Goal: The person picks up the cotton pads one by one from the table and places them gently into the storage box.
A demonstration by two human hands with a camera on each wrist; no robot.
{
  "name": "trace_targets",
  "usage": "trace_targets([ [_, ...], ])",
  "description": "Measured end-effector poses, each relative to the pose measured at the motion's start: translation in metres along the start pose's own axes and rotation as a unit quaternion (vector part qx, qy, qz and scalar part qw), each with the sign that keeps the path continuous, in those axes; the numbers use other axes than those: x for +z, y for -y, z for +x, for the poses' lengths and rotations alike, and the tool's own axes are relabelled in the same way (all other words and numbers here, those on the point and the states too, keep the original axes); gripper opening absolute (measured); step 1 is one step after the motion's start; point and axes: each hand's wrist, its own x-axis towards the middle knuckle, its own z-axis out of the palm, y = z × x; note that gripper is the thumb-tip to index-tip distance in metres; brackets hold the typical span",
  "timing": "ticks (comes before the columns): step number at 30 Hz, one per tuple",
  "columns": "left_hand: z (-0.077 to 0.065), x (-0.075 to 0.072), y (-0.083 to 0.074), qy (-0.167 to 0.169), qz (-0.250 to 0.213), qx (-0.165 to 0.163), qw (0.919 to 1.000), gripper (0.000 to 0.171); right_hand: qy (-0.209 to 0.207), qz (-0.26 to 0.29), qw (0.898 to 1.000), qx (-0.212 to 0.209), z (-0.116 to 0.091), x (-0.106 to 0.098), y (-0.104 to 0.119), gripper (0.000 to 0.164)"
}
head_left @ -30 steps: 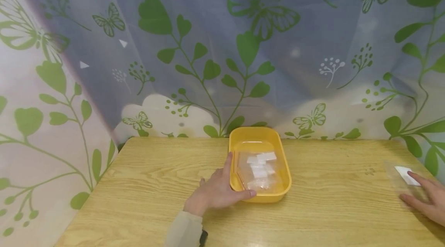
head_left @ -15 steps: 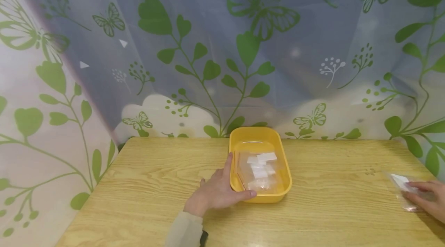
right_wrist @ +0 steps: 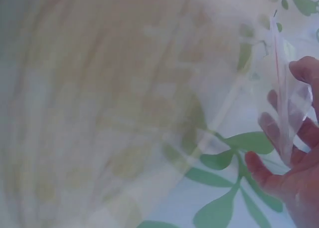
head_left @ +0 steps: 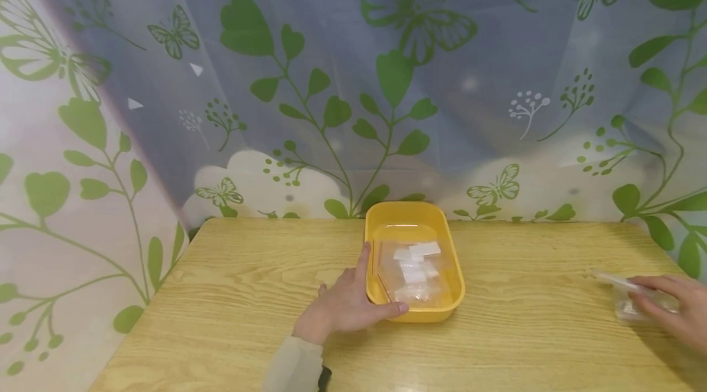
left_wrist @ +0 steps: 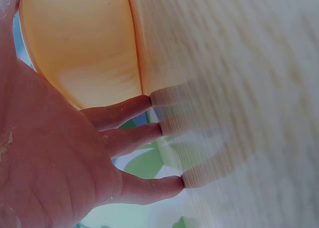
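Note:
My left hand [head_left: 353, 306] lies against the near left corner of a yellow plastic box [head_left: 454, 245]. Its index finger runs along the left side, its thumb along the near rim. In the left wrist view the other fingers [left_wrist: 147, 188] are spread, tips on the table. Inside the box lie several clear zip bags [head_left: 405, 284] with red seal lines and white labels. Off at the right, my right hand [head_left: 676, 312] pinches another clear zip bag [head_left: 626, 309] between thumb and fingers, tilted up above the table. The right wrist view shows this bag [right_wrist: 283, 88] edge-on, with a reddish seal line.
A wood-grain table [head_left: 259, 294] carries the box near its back edge. Behind it hangs a blue and white curtain [head_left: 331, 153] printed with green leaves and butterflies, and more printed cloth [head_left: 94, 196] closes off the left side.
My right hand has picked the zip bag up from lying flat and tilted it, drawing it slightly left. The left hand and the box have stayed put.

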Motion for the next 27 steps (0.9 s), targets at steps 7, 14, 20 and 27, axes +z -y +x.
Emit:
trace_targets([
  [7,0.0,0.0,0.0,0.0,-0.002,0.0,1.0,0.13,0.023,-0.072,0.996,-0.049,0.021,-0.002,0.022,0.044],
  [14,-0.001,0.0,0.001,0.002,-0.009,0.007,0.9999,0.13,0.026,-0.093,0.993,-0.061,0.035,0.001,0.044,0.051],
  [20,-0.001,-0.001,-0.001,0.0,0.004,-0.002,1.0,0.13,0.031,-0.095,0.99,-0.097,0.049,0.005,0.06,0.067],
  [27,-0.001,-0.001,-0.001,0.0,0.009,-0.007,0.9999,0.129,0.03,-0.069,0.992,-0.102,0.057,0.011,0.081,0.065],
])
